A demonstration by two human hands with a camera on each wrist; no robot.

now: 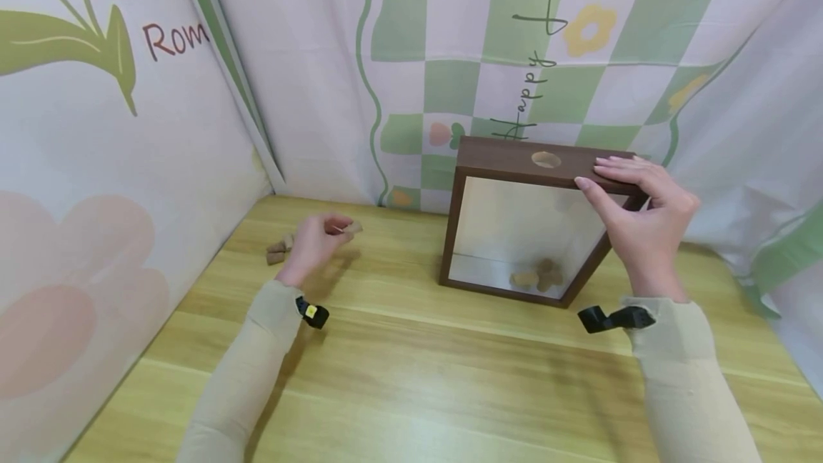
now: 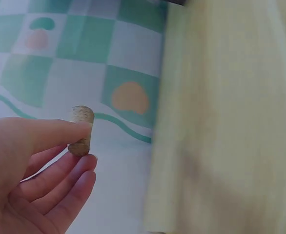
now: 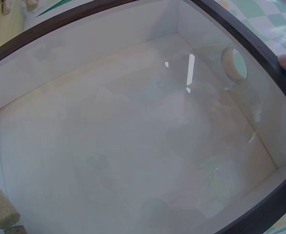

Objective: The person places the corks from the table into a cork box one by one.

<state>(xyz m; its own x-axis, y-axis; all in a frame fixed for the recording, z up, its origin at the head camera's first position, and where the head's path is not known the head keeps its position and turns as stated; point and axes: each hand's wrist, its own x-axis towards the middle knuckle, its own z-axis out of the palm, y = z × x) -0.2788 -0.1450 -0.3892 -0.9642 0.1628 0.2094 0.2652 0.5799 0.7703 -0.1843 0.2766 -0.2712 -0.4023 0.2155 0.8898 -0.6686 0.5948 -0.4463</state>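
Between thumb and fingers, my left hand pinches a cork, raised over the table at the left. Close beside that hand, several more corks lie on the wood. A dark brown shadow box frame with a clear front stands upright right of centre. Its top edge has a round hole. Through the front, a few corks show at the bottom inside; the right wrist view shows a cork there too. My right hand grips the frame's top right corner, fingers on top and thumb at the front edge.
The light wood table runs up to a green and white checked curtain right behind the frame. A printed cloth hangs along the left side. Black wrist cameras sit on both cuffs.
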